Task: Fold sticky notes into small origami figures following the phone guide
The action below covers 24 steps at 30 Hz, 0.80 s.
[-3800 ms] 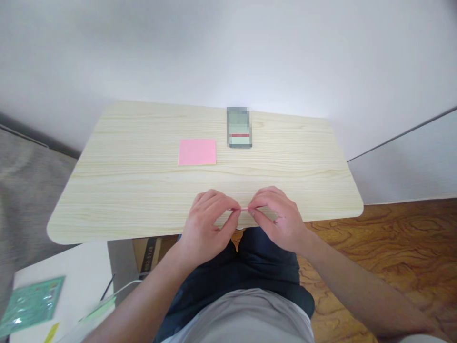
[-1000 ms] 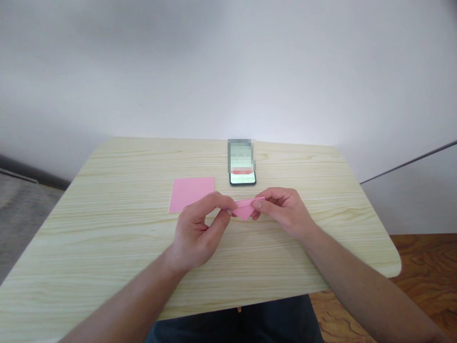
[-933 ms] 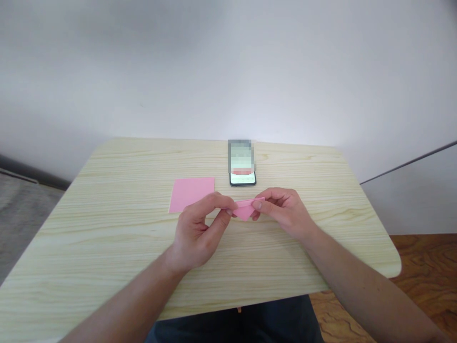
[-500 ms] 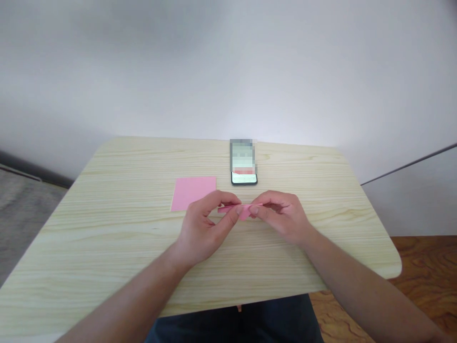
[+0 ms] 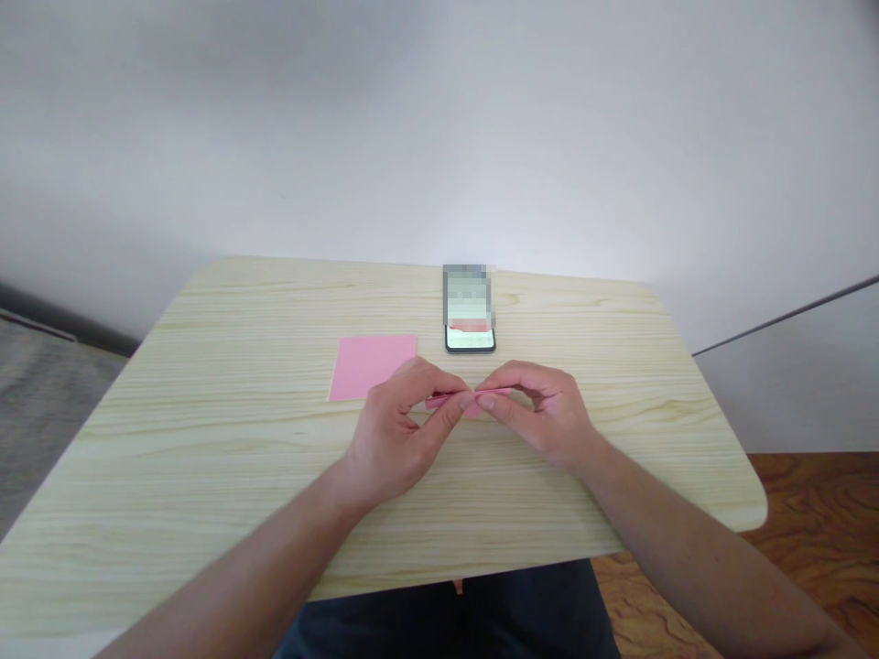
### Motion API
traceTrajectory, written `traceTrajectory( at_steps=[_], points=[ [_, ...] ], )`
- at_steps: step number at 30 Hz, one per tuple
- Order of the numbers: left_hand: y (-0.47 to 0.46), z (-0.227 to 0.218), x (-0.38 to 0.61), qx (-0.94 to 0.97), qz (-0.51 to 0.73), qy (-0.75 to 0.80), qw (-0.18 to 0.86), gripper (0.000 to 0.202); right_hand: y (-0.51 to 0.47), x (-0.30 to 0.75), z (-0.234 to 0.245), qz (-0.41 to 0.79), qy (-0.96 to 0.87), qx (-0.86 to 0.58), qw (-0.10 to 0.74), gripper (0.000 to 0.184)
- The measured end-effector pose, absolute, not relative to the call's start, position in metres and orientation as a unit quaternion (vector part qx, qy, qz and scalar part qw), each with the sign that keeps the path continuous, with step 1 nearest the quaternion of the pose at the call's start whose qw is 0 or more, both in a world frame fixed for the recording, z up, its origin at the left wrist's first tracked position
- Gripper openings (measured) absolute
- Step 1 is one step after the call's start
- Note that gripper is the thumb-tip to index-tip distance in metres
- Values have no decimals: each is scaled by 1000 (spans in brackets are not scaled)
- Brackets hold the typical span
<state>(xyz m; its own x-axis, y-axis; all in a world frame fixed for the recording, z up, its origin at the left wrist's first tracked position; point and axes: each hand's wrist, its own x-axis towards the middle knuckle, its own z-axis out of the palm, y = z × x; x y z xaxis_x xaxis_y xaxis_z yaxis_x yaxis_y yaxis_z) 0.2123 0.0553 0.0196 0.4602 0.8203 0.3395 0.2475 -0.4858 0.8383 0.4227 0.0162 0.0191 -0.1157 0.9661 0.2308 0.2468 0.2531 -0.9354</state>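
Note:
Between my two hands is a small folded piece of pink paper (image 5: 472, 411), held just above the table. My left hand (image 5: 405, 430) pinches its left part between thumb and fingers. The thumb and fingers of my right hand (image 5: 546, 407) grip the right part, with the fingertips of both hands close together at the middle. My fingers hide much of the paper, so its full folded shape is unclear. Behind my left hand, a flat square pink sheet (image 5: 367, 364) lies on the table, one corner covered by the hand.
A phone (image 5: 471, 339) with a lit, partly blurred screen lies beyond my hands. The pale wood-grain table (image 5: 226, 439) reaches back to a white wall (image 5: 439, 137). Its rounded right corner stands over a brown wooden floor (image 5: 824, 513).
My hands have shifted slightly to the right with the paper. The fingertips have drawn closer together, and less of the paper's lower flap shows.

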Motion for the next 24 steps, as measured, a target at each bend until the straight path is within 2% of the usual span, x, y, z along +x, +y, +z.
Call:
traceTrajectory(
  at_steps=[24],
  points=[
    [55,19,213,770,381,350,374,13,17,424,22,430,-631,-475,438,16]
  ],
)
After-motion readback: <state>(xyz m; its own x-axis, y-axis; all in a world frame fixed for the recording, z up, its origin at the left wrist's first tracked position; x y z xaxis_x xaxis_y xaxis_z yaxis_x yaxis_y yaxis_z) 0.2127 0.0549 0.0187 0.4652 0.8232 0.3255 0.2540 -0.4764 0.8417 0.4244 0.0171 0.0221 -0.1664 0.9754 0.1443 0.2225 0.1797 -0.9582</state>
